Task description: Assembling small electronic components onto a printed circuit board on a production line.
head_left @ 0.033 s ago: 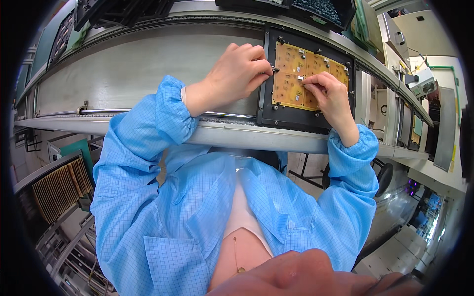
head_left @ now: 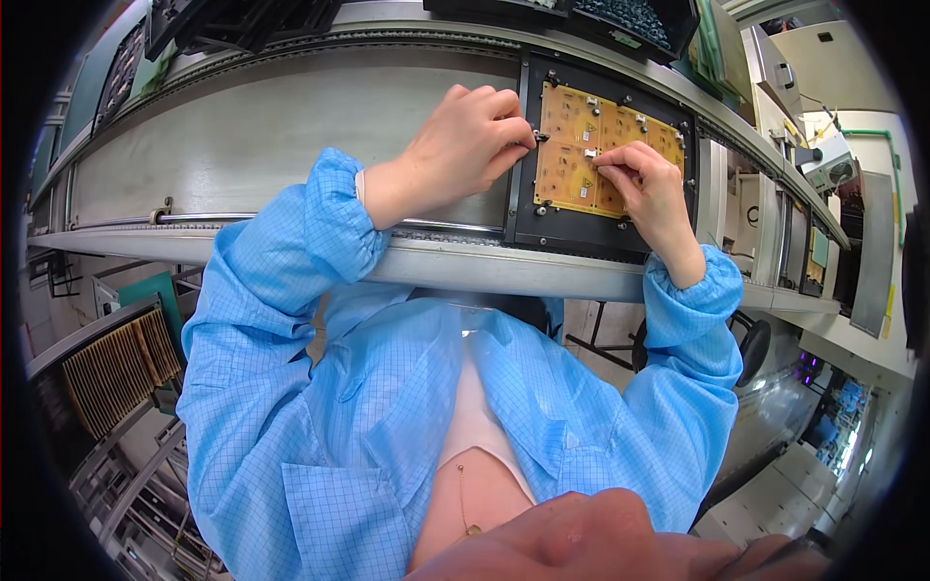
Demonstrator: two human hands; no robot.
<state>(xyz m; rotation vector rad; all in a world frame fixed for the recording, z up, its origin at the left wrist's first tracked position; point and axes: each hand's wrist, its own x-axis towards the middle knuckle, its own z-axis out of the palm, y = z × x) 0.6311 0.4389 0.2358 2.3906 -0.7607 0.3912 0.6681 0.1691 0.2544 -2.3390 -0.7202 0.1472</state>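
Observation:
A yellow-brown circuit board panel [head_left: 565,174] lies in a black carrier frame [head_left: 581,235], with small white connectors and small dark parts on it. My left hand [head_left: 465,145] is closed in a pinch at the panel's left edge, its fingertips on a small black clip [head_left: 541,137]. Over the panel's middle, my right hand [head_left: 647,182] pinches with thumb and forefinger at a white connector [head_left: 590,154]. The right fingers partly cover that connector and the board beneath them. More clips and studs, such as a black clip [head_left: 551,76], line the carrier's border.
The carrier sits between the conveyor's rails [head_left: 455,254]; a grey metal surface [head_left: 291,136] stretches left. Beyond the far rail stands a black bin [head_left: 635,29] of small dark parts. A slotted rack [head_left: 116,373] stands at the lower left, and a white device [head_left: 828,163] at the right.

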